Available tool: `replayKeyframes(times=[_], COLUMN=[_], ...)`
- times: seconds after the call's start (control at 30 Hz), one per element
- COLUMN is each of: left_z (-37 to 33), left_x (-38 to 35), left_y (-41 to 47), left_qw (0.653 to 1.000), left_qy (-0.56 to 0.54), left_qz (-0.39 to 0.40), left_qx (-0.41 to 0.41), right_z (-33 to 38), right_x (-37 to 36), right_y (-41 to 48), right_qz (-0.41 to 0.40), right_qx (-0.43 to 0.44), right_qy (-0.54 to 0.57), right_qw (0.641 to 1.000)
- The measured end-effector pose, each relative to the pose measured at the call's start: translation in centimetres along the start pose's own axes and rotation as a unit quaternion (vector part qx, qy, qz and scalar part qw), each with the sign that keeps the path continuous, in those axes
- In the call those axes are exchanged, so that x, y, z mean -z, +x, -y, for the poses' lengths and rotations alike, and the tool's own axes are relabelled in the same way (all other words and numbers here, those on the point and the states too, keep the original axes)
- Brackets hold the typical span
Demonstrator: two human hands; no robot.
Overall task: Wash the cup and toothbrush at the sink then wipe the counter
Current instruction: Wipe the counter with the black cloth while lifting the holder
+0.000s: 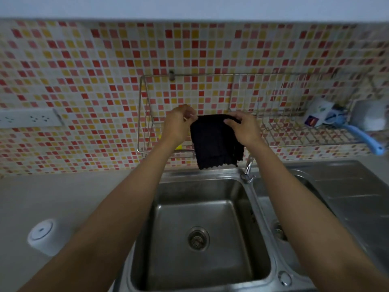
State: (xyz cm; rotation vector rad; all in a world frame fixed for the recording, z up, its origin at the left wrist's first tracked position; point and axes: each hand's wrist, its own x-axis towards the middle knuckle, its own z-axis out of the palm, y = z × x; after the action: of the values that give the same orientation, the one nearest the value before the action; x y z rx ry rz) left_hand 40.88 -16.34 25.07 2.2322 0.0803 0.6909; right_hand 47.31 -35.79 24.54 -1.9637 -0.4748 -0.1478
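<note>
A dark cloth (214,142) hangs folded in front of the wire wall rack (294,133), above the back rim of the steel sink (202,218). My left hand (179,123) pinches its upper left corner. My right hand (244,127) grips its upper right edge. On the right of the rack lies a blue toothbrush (362,138) beside a white and blue cup (320,115) on its side. The grey counter (73,197) runs to the left of the sink.
A tap (248,167) stands between the left basin and a second basin (280,224) on the right, with a steel drainboard (353,194) beyond. A white round container (44,237) sits on the left counter. A socket strip (29,119) is on the tiled wall.
</note>
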Motion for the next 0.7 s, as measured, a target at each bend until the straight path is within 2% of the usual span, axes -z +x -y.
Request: replayKeyframes(times=[0.07, 0.17, 0.4, 0.5, 0.57, 0.63, 0.7], left_z=[0.5, 1.6, 4.7, 4.4, 3.9, 3.7, 3.6], left_x=[-0.5, -1.4, -4.0, -4.4, -4.6, -4.6, -4.0], left_y=[1.3, 3.1, 5.1, 4.4, 3.5, 2.6, 1.9], left_qw=[0.999, 1.0, 0.988, 0.969, 0.941, 0.923, 0.92], left_qy=[-0.029, 0.002, 0.085, 0.19, 0.265, 0.292, 0.321], left_qz=[-0.005, 0.008, 0.079, 0.14, 0.208, 0.248, 0.224], left_qx=[0.015, 0.025, 0.102, 0.073, 0.031, 0.027, 0.028], right_z=[-0.8, -1.9, -3.2, -3.1, -3.3, -3.5, -3.6], right_x=[-0.4, -0.9, -2.8, -3.0, -3.3, -3.9, -4.3], right_y=[1.8, 4.0, 6.7, 5.8, 4.8, 4.0, 3.7], right_qz=[0.012, 0.037, 0.128, 0.154, 0.177, 0.262, 0.333], right_qx=[-0.014, -0.05, -0.076, -0.022, 0.014, -0.016, -0.06], right_qy=[0.01, -0.004, -0.159, -0.257, -0.262, -0.274, -0.333], right_qw=[1.0, 0.998, 0.976, 0.954, 0.948, 0.925, 0.88])
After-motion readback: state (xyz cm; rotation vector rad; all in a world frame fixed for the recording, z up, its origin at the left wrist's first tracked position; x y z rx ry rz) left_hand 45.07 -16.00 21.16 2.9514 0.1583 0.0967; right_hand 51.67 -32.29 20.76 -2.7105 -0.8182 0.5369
